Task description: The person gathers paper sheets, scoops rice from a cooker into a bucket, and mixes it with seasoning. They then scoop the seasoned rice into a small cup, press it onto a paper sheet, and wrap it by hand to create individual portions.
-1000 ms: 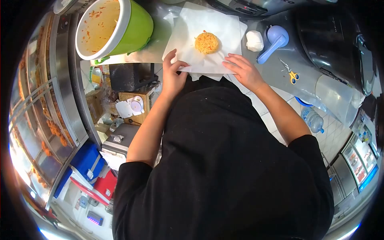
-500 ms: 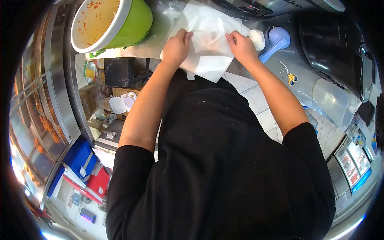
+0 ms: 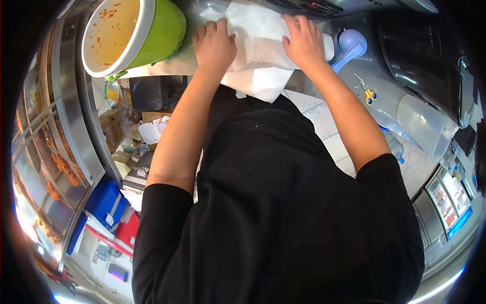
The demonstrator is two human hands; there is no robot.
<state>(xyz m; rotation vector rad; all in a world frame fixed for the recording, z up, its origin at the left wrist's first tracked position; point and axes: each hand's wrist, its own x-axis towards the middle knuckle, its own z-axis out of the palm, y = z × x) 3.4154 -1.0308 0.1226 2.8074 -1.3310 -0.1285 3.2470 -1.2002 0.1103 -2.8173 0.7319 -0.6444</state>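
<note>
Hands since the earlier frame: both have shifted forward, loosening from a pinch to spread fingers; the paper lies flatter.
Left hand [image 3: 215, 46]: fingers spread and bent, unclenched, at the left side of the white, folded sheet of thin paper [image 3: 260, 53].
Right hand [image 3: 307, 44]: fingers extended, thumb apart, at its right side; firm contact, cannot tell.
Paper: on the grey metal counter [image 3: 338, 90], near corner hanging over the edge.
Yellow rice mound: hidden, probably beneath the paper.
Folding: seemingly mid-step; next move calls for fresh grip on an edge.
</note>
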